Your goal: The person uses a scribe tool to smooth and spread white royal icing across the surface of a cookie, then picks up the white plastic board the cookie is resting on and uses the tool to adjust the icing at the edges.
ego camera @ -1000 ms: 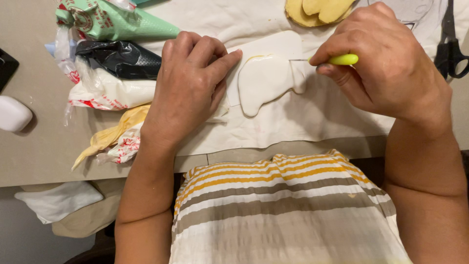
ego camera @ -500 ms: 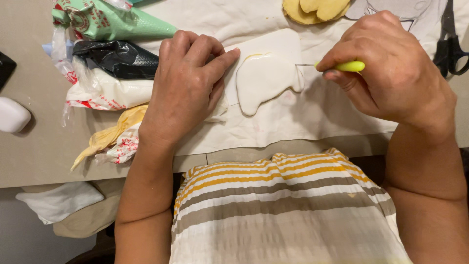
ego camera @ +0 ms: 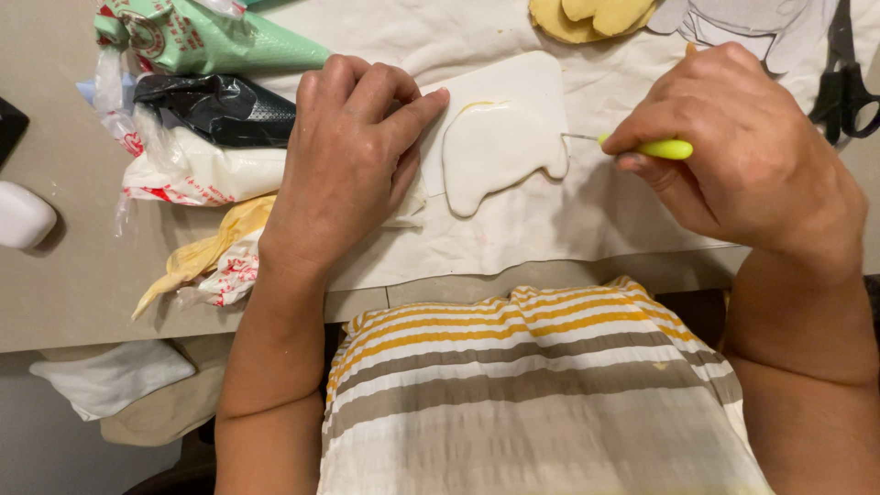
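Hands busy mid-frame, left hand (ego camera: 353, 156) pressing flat beside the iced cookie (ego camera: 500, 147), right hand (ego camera: 733, 151) pinching a needle tool (ego camera: 632, 145) whose tip could gouge the wet white icing

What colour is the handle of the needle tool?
Yellow-green handle, held in the right hand; head view.

Four piping bags lay there: one green (ego camera: 220, 41), one black (ego camera: 215, 108), one white (ego camera: 206, 172), one yellow (ego camera: 206, 252). One white-iced cookie (ego camera: 500, 147), one needle tool (ego camera: 642, 147), one pair of scissors (ego camera: 848, 87), two bare cookies (ego camera: 591, 16).
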